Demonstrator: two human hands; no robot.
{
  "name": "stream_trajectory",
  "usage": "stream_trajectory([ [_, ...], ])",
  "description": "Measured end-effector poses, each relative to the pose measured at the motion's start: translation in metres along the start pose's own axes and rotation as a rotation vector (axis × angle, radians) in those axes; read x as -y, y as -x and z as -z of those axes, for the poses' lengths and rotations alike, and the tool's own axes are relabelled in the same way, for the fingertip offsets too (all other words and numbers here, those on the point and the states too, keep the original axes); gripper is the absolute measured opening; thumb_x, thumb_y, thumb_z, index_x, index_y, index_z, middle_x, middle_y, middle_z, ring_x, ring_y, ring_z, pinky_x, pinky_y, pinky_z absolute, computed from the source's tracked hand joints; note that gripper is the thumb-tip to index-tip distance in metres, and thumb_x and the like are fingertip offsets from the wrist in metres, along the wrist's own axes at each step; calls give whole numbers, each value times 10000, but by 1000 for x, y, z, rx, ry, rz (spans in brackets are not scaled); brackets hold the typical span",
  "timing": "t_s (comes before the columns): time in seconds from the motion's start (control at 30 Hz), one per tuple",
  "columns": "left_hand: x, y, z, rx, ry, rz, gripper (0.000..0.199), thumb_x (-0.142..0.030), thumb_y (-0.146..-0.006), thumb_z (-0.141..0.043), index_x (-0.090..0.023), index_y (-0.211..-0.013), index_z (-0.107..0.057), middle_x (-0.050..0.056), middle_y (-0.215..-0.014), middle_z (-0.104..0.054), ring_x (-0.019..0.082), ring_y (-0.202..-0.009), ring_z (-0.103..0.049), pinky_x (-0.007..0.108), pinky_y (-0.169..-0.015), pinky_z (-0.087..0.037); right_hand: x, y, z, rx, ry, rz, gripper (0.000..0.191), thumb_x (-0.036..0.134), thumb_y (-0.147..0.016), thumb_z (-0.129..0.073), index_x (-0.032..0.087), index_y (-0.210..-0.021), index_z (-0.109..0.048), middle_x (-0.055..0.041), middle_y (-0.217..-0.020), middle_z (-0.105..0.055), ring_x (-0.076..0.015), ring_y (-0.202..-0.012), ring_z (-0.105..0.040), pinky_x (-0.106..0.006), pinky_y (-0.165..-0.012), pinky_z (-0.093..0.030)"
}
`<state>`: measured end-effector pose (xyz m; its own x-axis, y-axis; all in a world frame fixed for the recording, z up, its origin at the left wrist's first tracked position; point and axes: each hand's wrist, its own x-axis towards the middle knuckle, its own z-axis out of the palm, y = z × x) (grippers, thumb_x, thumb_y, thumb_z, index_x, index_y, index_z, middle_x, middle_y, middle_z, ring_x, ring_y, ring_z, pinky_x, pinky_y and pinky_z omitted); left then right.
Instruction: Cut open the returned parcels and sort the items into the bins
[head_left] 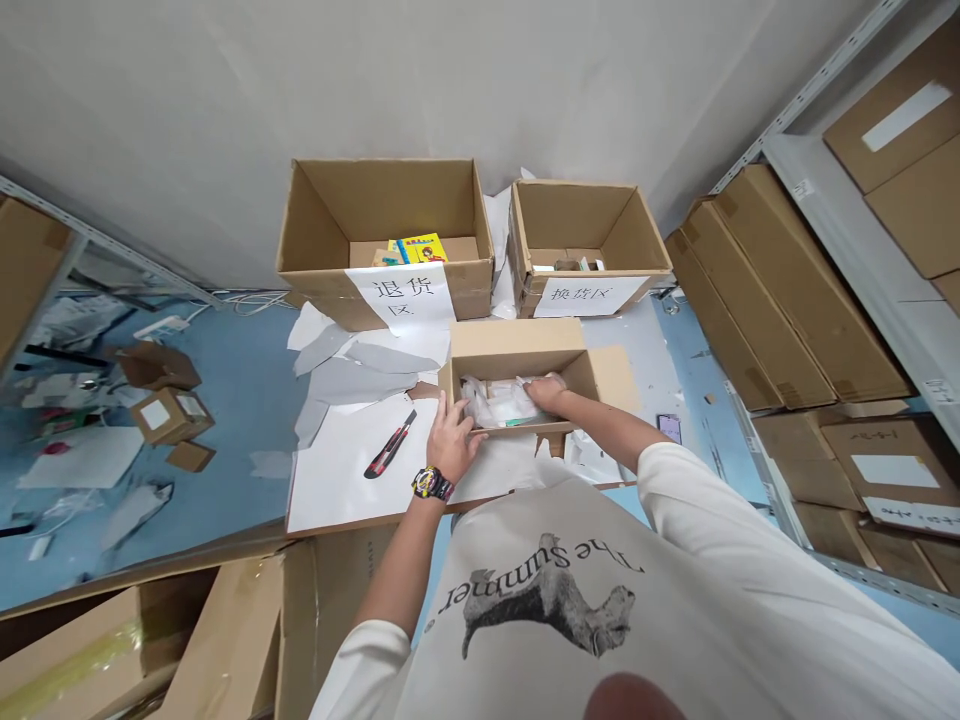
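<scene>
An open cardboard box (517, 340) stands on the table in front of me, its flaps folded outward. My left hand (452, 440) grips its near left corner, with the thumb along the front wall and the fingers at the left side. Inside the box lies crumpled clear plastic packaging (491, 403), wrapped around contents that I cannot make out. My right hand (546, 393) reaches into the right part of the box and is closed on the plastic, its fingertips partly hidden. A red and black utility knife (390, 445) lies to the left of my left hand.
Behind stand two labelled cartons: a larger carton (315, 290) holding a yellow box (421, 248), and a smaller carton (529, 290) with small items. Torn grey-white paper (345, 380) covers the table's left. A phone (669, 429) lies at right. Shelves of cartons (810, 290) line the right.
</scene>
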<state>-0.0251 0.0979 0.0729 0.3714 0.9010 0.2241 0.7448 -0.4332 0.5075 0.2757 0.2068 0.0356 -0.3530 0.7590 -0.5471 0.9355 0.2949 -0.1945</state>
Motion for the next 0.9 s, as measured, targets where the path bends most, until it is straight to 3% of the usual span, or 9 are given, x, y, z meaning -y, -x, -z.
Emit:
stream_trajectory([
  [0.13,-2,1,0,2,7,10,126,-237,-894,-891,-240,-933,-771,153,-1606,-675,476,-1799,-190,698,-1370,-460,21,-23,1,78,-146,-53,278,260,-959,-774,133,-1201,-822,-233,-1106,-868,-379,-1010,-858,-482,-938,-682],
  [0.23,-3,1,1,2,-1,6,93,-237,-926,-854,-237,-931,-762,160,-1586,-678,465,-1802,-184,697,-1375,-454,33,-40,8,49,-319,19,373,322,-1134,-540,198,-1411,-757,-123,-1156,-883,-275,-967,-865,-375,-869,-696],
  [0.33,-4,1,2,3,5,-1,78,-236,-941,-839,-228,-935,-761,167,-1587,-674,471,-1800,-186,707,-1374,-448,27,-45,15,-32,-543,80,450,310,-1194,-391,240,-1522,-691,-98,-1271,-869,-210,-1032,-856,-329,-900,-688],
  [0.4,-4,1,2,1,10,-6,83,-244,-949,-840,-223,-928,-762,173,-1580,-678,475,-1800,-185,705,-1369,-454,11,-39,16,-61,-545,22,383,319,-1166,-475,220,-1401,-761,-121,-1281,-863,-227,-1073,-844,-352,-954,-679],
  [0.5,-3,1,1,-7,9,-12,88,-249,-946,-851,-223,-926,-769,166,-1564,-687,478,-1796,-199,703,-1364,-462,-16,-21,10,-61,-394,-93,276,342,-1025,-718,188,-1232,-815,-186,-1319,-837,-334,-1207,-808,-465,-1084,-641],
  [0.63,-3,0,1,-2,0,-2,98,-241,-922,-871,-232,-934,-775,151,-1558,-693,485,-1791,-212,713,-1353,-472,-38,-6,-2,23,-292,-140,407,359,-870,-879,198,-1241,-836,-247,-1302,-822,-423,-1250,-790,-562,-1114,-613],
  [0.77,-4,0,2,7,13,0,94,-243,-935,-853,-229,-918,-762,164,-1570,-685,486,-1797,-189,709,-1363,-463,-49,-4,-2,135,-263,-105,317,291,-842,-850,256,-1155,-889,-174,-1268,-846,-379,-1148,-810,-512,-1035,-646],
  [0.83,-4,0,3,6,20,-2,94,-237,-927,-857,-235,-919,-763,163,-1568,-685,492,-1794,-196,730,-1363,-451,-54,-3,1,135,-244,-51,392,230,-825,-817,301,-1202,-899,-114,-1383,-825,-345,-1208,-784,-482,-1091,-623],
  [0.9,-4,0,3,2,27,-4,104,-230,-913,-866,-242,-922,-764,157,-1569,-684,497,-1791,-202,749,-1361,-442,-54,-2,2,56,-170,22,531,194,-815,-805,364,-1312,-880,-55,-1473,-797,-310,-1256,-759,-458,-1153,-587],
])
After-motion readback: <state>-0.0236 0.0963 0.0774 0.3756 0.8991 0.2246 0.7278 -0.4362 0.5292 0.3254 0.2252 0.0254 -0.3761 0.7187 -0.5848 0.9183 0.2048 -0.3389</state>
